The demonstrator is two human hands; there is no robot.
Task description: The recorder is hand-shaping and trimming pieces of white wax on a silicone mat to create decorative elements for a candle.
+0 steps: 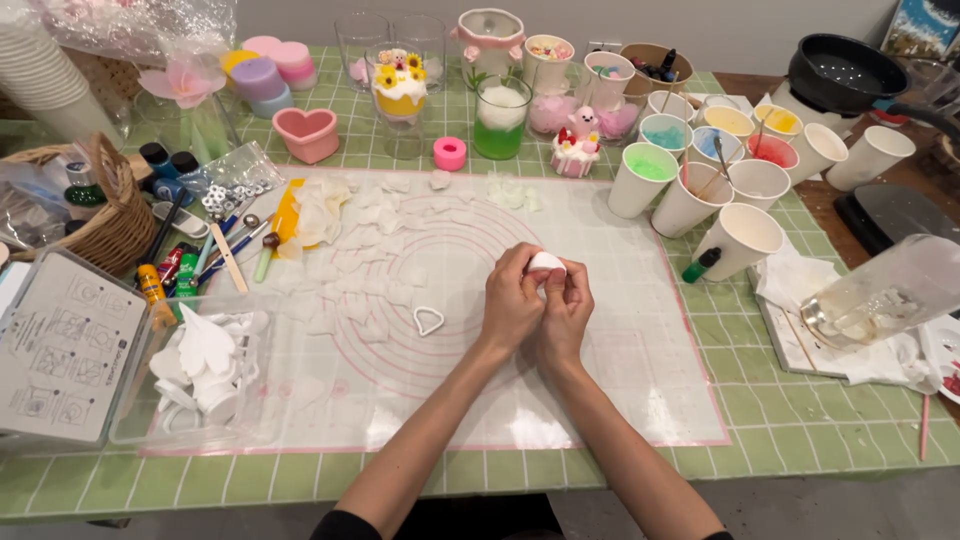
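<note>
At the centre of the frame, the left hand (512,303) and right hand (566,308) curl together, fingertips pinching a soft white lump (546,262) above the translucent silicone mat (640,370). A small teardrop-shaped cutter (428,320) lies just left.

A single head-worn camera looks steeply down and forward from the person's seat onto the tabletop (780,420), close enough that both forearms enter from the bottom edge, while the far wall crosses the top
</note>
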